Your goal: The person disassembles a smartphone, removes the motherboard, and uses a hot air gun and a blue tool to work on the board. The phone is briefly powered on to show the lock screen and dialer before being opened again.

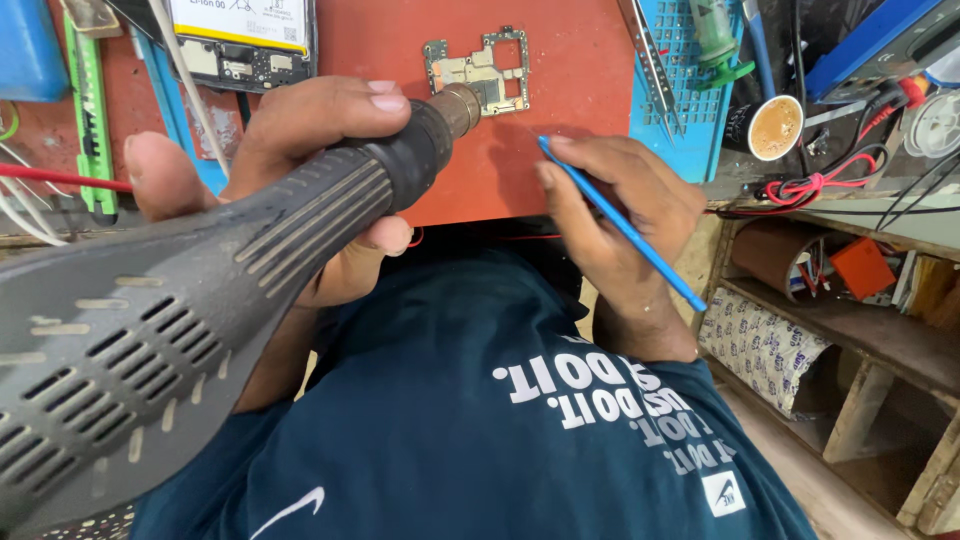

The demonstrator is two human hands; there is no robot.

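Observation:
My left hand (300,170) grips a large dark grey hot-air gun (190,300), its metal nozzle (458,104) aimed at a small green circuit board (490,62) lying on the red mat (560,90). The nozzle tip almost touches the board's near left edge. My right hand (620,220) rests on the mat's near edge to the right and holds a thin blue stick tool (625,228), whose tip (543,140) points toward the board, a short way from it.
An opened phone with a battery (240,40) lies at the back left. Tweezers (648,60) rest on a blue mat (690,110), beside a small cup (775,125) and red wires (820,185). A green knife (90,110) lies left. Wooden shelves (850,330) stand at the right.

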